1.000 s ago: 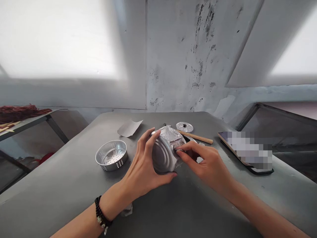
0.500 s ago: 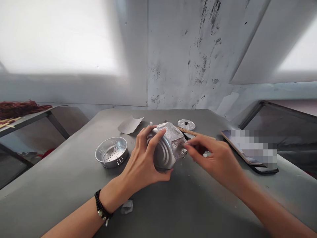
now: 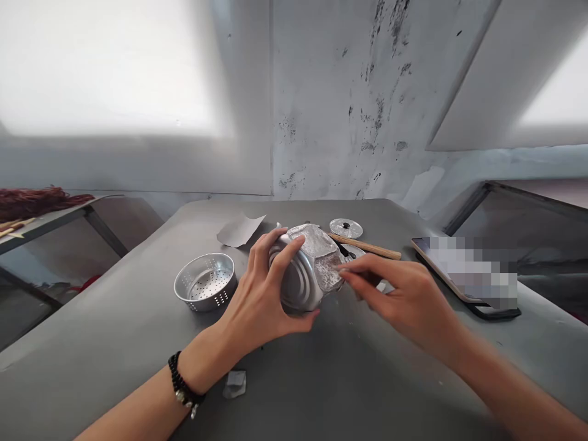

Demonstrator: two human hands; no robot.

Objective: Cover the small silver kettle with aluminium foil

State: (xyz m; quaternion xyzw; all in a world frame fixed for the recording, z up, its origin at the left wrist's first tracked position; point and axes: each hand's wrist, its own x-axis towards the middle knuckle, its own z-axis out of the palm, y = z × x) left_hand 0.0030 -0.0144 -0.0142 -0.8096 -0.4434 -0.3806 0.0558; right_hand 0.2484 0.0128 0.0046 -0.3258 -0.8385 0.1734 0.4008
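My left hand [image 3: 261,288] is wrapped round a small silver metal pot [image 3: 294,285], which lies tilted on its side with its ringed base facing left. Crinkled silvery patches [image 3: 312,240] cover part of the pot's side, and the lower one looks scuffed and brownish. At the right edge of that lower patch, the thumb and forefinger of my right hand [image 3: 399,288] are pinched together. Whatever sits between those fingertips is too small to make out.
A perforated metal basket [image 3: 205,300] stands left of the pot. Behind are a curled grey sheet [image 3: 239,230], a wooden stick [image 3: 367,246] and a round lid with a black knob [image 3: 353,230]. A phone-like device [image 3: 459,269] lies right; a small scrap [image 3: 235,383] lies near the front.
My right fingertips have shifted slightly left and down along the scuffed patch. The pot, in my left hand, has turned a little, and the view has moved slightly.
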